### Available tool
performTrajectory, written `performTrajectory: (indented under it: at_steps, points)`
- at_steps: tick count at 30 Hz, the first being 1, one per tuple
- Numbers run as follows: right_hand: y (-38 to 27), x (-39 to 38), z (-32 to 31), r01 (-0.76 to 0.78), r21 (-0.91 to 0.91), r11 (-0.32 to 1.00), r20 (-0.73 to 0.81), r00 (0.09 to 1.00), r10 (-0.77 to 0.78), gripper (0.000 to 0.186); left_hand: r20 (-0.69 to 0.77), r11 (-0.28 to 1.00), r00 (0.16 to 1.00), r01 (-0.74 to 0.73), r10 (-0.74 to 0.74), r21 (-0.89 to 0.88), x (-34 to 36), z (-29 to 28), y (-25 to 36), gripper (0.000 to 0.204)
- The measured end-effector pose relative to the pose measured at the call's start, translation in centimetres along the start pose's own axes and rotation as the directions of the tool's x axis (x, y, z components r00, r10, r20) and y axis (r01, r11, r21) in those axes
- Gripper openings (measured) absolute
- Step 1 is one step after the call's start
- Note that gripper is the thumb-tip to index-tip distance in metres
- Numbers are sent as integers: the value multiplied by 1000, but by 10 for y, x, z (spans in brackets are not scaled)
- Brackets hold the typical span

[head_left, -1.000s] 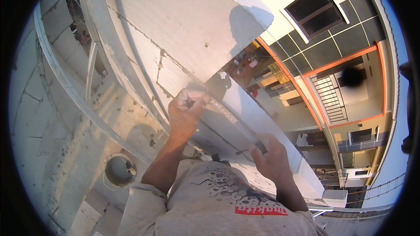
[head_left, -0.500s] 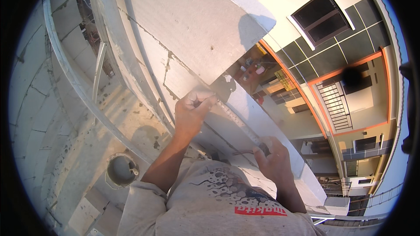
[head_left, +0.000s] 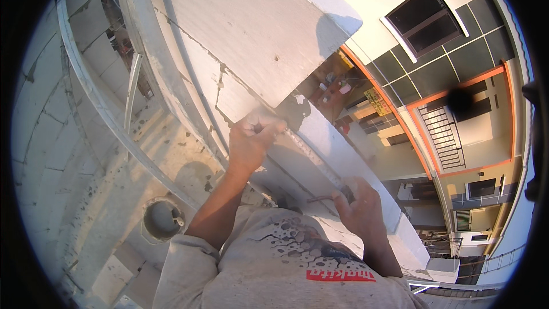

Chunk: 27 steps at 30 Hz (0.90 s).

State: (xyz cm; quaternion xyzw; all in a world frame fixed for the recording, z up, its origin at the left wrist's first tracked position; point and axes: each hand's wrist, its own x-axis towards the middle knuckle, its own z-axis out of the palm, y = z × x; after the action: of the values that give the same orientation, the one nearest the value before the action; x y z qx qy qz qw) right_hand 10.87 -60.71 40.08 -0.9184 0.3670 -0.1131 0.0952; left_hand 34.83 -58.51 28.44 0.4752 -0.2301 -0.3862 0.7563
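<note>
A pale tape measure blade (head_left: 309,153) runs slantwise between my hands, along the top of a light grey block wall (head_left: 349,149). My left hand (head_left: 251,140) is closed, pinching the blade's far end near the corner of a big upright block (head_left: 251,34). Lower and to the right, my right hand (head_left: 361,209) is wrapped round the tape measure's dark case, which is mostly hidden by the fingers. A thin reddish-brown stick (head_left: 320,198) juts left from beneath that hand; I cannot tell whether it is a pencil.
At lower left a round bucket (head_left: 163,220) of grey mix stands on the dusty floor, with pale blocks (head_left: 117,269) below it. A metal bar (head_left: 123,140) curves along the left. Right of the wall is a drop toward houses with orange trim (head_left: 466,106).
Both hands stay nearly in place, with the blade still stretched between them. More of the reddish-brown stick shows by my right hand. The view has shifted slightly.
</note>
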Motion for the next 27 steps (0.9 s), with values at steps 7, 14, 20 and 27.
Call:
performTrajectory:
  at_steps: [7, 14, 20, 27]
  points:
    - [-6, -4, 3, -39, 17, 999, 1, 999, 39, 35, -33, 995, 998, -54, 52, -81, -4, 6, -7, 12]
    - [-9, -14, 25, -184, -41, 982, 34, 982, 185, 37, -60, 990, 996, -71, 64, -119, -6, 2, -29, 13]
    - [-6, -24, 60, -100, -157, 983, 94, 989, 116, 43, -104, 992, 995, 2, -15, -123, -16, -17, -69, 17]
    - [6, -53, 74, -166, 23, 986, 276, 949, 153, 38, -159, 991, 979, 131, -127, 13, -66, -43, -106, 18]
